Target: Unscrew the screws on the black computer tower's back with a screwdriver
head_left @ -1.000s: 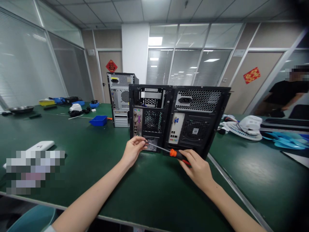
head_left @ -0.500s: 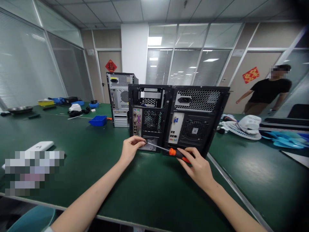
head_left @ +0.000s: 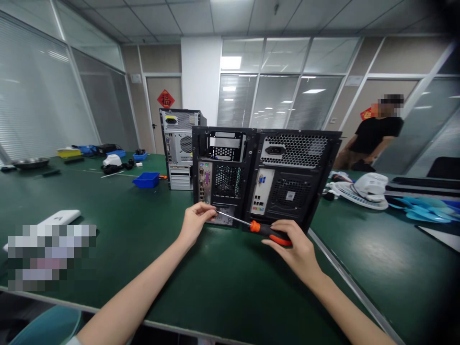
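by the case [head_left: 227, 179] edge — left fingers [head_left: 208, 210] pinched at screwdriver [head_left: 255, 226] tip, right fingers [head_left: 287, 225] round its handle [head_left: 265, 230], room between

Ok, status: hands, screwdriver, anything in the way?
Left hand pinching at screwdriver tip. Right hand loosely around handle. Shaft unobstructed; case close behind.

A ceiling panel light [head_left: 232, 2] shines overhead; pale glare spots the green tabletop [head_left: 381, 251]; dark vignetting blots the upper-right corner.

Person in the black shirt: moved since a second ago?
Yes, leftward in the head view: the person in the black shirt was clear of the right-hand red door sign then, and partly covers it now.
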`<control>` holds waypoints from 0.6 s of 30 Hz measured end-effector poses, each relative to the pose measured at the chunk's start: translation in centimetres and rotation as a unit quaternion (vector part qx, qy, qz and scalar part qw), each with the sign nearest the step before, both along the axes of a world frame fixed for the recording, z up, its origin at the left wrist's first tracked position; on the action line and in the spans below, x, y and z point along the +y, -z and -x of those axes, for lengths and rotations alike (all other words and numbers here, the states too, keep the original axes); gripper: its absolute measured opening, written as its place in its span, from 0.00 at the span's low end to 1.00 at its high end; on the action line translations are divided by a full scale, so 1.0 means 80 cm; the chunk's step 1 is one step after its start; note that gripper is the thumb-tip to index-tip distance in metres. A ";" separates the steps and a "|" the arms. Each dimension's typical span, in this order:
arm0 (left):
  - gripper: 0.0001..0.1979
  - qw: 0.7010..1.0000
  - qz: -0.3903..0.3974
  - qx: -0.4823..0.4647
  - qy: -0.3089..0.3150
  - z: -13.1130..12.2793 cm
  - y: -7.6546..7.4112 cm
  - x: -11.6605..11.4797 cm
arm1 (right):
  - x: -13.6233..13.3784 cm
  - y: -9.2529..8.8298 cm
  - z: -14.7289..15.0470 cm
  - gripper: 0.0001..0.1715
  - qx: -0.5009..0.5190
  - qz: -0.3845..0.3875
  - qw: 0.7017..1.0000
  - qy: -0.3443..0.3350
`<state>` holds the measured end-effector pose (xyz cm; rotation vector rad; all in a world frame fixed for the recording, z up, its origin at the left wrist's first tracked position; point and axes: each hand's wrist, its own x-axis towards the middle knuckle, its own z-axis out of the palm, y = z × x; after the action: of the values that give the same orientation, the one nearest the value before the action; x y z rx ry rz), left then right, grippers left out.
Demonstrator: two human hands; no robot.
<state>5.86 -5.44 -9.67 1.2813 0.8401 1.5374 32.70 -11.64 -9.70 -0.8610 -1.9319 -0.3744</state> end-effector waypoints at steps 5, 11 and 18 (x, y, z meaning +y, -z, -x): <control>0.17 1.000 0.026 -0.013 -0.002 0.005 -0.001 0.002 | 0.008 0.002 0.000 0.12 0.020 0.173 0.983 -0.054; 0.20 0.997 0.067 -0.030 0.005 0.008 0.000 0.004 | 0.004 -0.002 -0.003 0.15 0.050 0.224 0.972 -0.054; 0.22 0.993 0.103 -0.054 0.038 0.002 0.003 -0.002 | 0.003 -0.003 0.003 0.19 0.273 0.200 0.940 -0.039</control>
<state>5.73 -5.57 -9.91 1.0601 0.8472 1.4081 32.48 -11.40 -9.45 -1.0146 -1.5251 0.3001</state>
